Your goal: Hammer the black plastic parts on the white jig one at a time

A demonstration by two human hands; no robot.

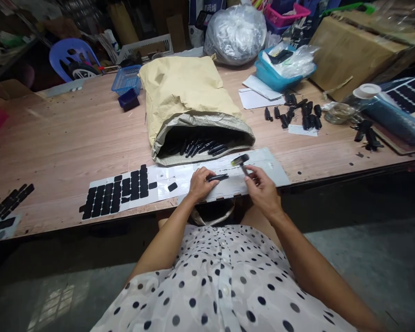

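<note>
My left hand rests at the table's front edge, closed on the near end of a slim black plastic piece that lies over a pale board. In my right hand is a small hammer, its dark head raised just above and to the right of the piece; a yellowish end shows on the head. Beyond my hands, a paper sack lies on its side with its mouth towards me. Several similar black pieces show inside the mouth.
Left of my hands lies a sheet of black rounded pads. Several black parts are scattered at the right, near a blue basket and a large cardboard box. Below the front edge, an open bag sits at my lap.
</note>
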